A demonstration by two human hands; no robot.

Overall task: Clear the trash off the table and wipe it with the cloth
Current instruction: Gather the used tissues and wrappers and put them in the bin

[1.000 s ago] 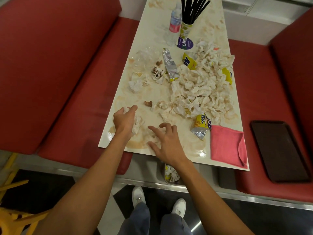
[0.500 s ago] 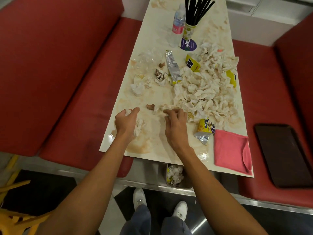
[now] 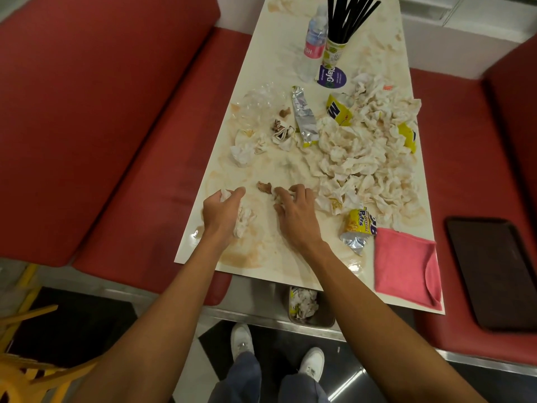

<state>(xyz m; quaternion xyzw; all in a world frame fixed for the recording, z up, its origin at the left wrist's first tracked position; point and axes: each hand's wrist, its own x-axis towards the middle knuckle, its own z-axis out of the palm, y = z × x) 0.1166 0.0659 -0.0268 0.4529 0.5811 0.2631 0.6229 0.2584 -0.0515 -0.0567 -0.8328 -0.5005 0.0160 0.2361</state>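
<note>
Glossy stained table (image 3: 279,167), crumpled paper napkins (image 3: 357,158).

The left hand (image 3: 222,213) is gripping a crumpled napkin (image 3: 244,221) on the stained table (image 3: 261,167). The right hand (image 3: 296,212) is clutching a second napkin (image 3: 281,194) beside the napkin pile (image 3: 363,158). A pink cloth (image 3: 404,266) is lying at the near corner.

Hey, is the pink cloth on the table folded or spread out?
Folded. The pink cloth lies flat at the table's near right corner, and a doubled layer with a curved edge shows along its right side.
</note>
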